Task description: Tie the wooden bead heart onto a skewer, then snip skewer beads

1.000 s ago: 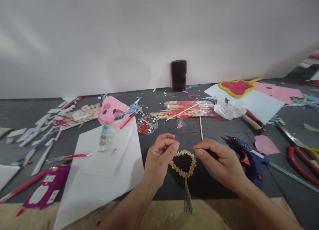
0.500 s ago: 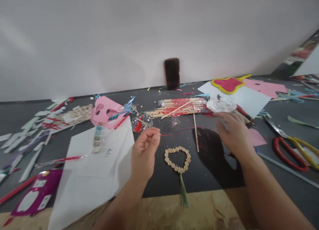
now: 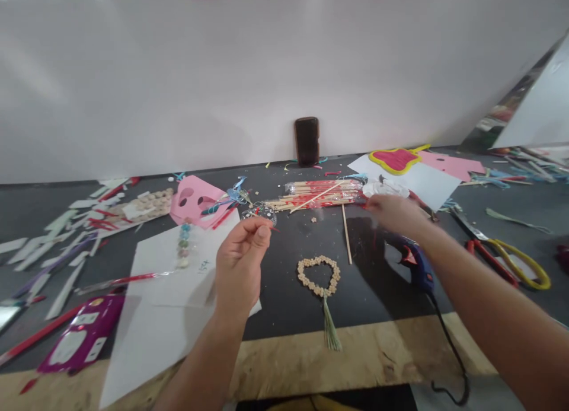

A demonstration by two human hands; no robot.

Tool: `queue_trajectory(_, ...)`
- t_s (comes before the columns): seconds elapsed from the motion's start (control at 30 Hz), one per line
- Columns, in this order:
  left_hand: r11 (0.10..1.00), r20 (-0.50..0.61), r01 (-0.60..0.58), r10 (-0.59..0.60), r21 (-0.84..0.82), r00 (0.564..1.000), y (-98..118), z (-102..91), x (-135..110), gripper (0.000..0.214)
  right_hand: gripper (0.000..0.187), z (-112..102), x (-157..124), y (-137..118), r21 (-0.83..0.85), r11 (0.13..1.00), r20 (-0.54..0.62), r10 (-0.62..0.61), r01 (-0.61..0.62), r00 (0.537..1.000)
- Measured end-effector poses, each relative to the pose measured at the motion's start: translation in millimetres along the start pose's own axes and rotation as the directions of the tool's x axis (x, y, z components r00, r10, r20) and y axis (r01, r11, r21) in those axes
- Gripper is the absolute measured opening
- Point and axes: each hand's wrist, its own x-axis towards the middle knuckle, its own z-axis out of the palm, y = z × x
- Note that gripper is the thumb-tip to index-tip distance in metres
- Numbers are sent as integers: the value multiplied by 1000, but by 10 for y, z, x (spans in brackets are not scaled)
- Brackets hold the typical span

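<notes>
The left hand (image 3: 237,260) has its fingers curled, with thumb and forefinger pinching a short red thread (image 3: 274,228). Below and right of those fingertips, a knobbly heart of small wooden beads (image 3: 319,276) lies flat on the dark table (image 3: 275,304), its point and pale, stringy tassel (image 3: 331,331) aimed toward the person. The right hand's fingers (image 3: 373,202) are pressed together, reaching left beside crumpled white tissue (image 3: 386,189); whether they hold anything, I cannot tell.

Bare left hand (image 3: 240,251) and bare right hand (image 3: 395,214), seen from above, slim-fingered and short-nailed. Left forearm (image 3: 204,351) and right forearm (image 3: 498,316) likewise uncovered, widened toward the elbows, cut off by the lower edge of view.
</notes>
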Motion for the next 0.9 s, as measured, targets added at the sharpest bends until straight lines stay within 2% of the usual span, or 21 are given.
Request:
queue_trajectory(0.13, 938, 182, -76, 15, 338, 983, 47, -67, -81, 11, 17, -585, 323, 102, -163, 979, -200, 92, -126, 976)
queue_trajectory(0.2, 894, 238, -133, 30, 429, 971, 92, -42, -106, 12, 30, -711, 328, -51, -262, 950, -254, 99, -167, 962)
queue_trajectory(0.23, 880, 252, -159, 46, 448, 967, 117, -11, -111, 11, 37, -713, 280, -188, -255, 956, -232, 83, -143, 969)
queue_trajectory(0.3, 858, 289, -222, 90, 464, 953, 175, 76, -105, 9, 40, -609, 104, -545, -165, 985, -101, 29, -45, 994)
queue_trajectory(0.33, 845, 309, -258, 117, 468, 944, 205, 128, -97, 8, 41, -524, -7, -740, 101, 995, 15, 23, -24, 1000)
queue_trajectory(0.37, 831, 328, -295, 145, 472, 934, 236, 181, -87, 8, 41, -432, -120, -925, 349, 937, 108, -33, -7, 994)
queue_trajectory(0.4, 817, 340, -327, 172, 475, 925, 266, 231, -77, 7, 43, -344, -225, -1089, 546, 837, 230, -128, -19, 965)
queue_trajectory(0.43, 806, 343, -354, 201, 475, 918, 292, 276, -69, 7, 45, -269, -317, -1220, 660, 748, 334, -212, -67, 919)
queue_trajectory(0.5, 801, 328, -384, 249, 460, 911, 328, 347, -59, 7, 42, -177, -446, -1370, 725, 652, 459, -217, -222, 862)
queue_trajectory(0.53, 807, 313, -387, 264, 446, 912, 336, 371, -58, 7, 38, -162, -485, -1393, 712, 646, 487, -174, -274, 856)
queue_trajectory(0.6, 832, 291, -374, 270, 409, 918, 329, 398, -63, 8, 28, -177, -533, -1366, 646, 705, 464, -59, -292, 884)
queue_trajectory(0.67, 854, 305, -350, 241, 385, 922, 292, 402, -71, 9, 23, -224, -567, -1297, 536, 817, 379, -7, -214, 925)
queue_trajectory(0.77, 855, 382, -304, 138, 421, 914, 171, 357, -70, 13, 20, -289, -626, -1197, 339, 939, 310, -47, -64, 950)
queue_trajectory(0.9, 755, 476, -267, -68, 599, 877, -126, 212, -46, 36, 16, -265, -705, -1051, 153, 987, 176, -76, 49, 982)
